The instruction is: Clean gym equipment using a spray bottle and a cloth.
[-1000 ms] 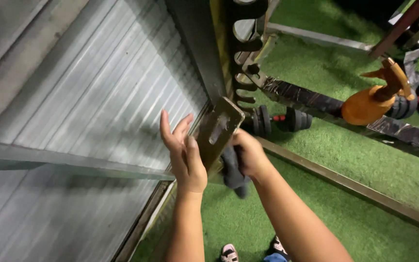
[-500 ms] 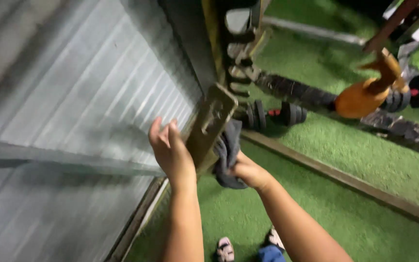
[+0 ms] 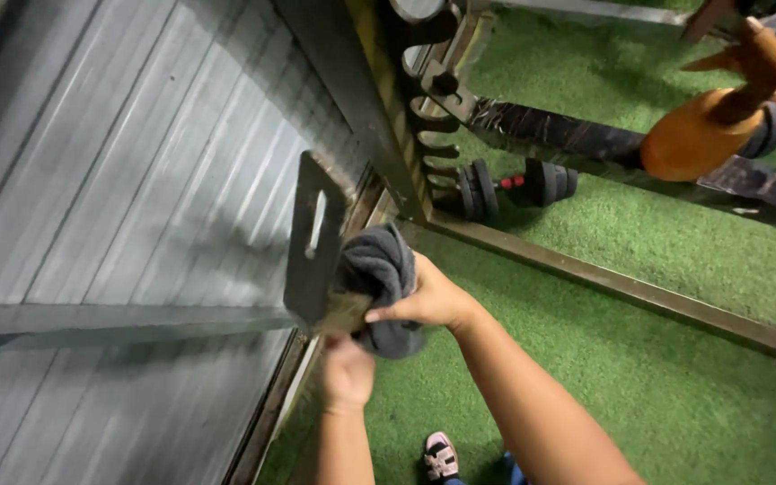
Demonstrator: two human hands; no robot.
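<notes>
A flat dark metal plate (image 3: 314,241) with a long slot stands upright in front of me. My left hand (image 3: 347,370) grips its lower end from below. My right hand (image 3: 426,300) holds a bunched dark grey cloth (image 3: 381,278) and presses it against the plate's right face, near the bottom. Both forearms reach up from the lower middle of the view.
A corrugated grey metal wall (image 3: 127,198) fills the left side. A metal rack upright with hooks (image 3: 406,117) rises behind the plate. A dumbbell (image 3: 514,184) lies on green artificial turf (image 3: 639,359). An orange padded piece (image 3: 702,135) is at upper right. My shoe (image 3: 440,455) shows below.
My left hand slid from the plate's side down to its lower end. The plate turned more upright, and my right hand brought the cloth up onto its right face.
</notes>
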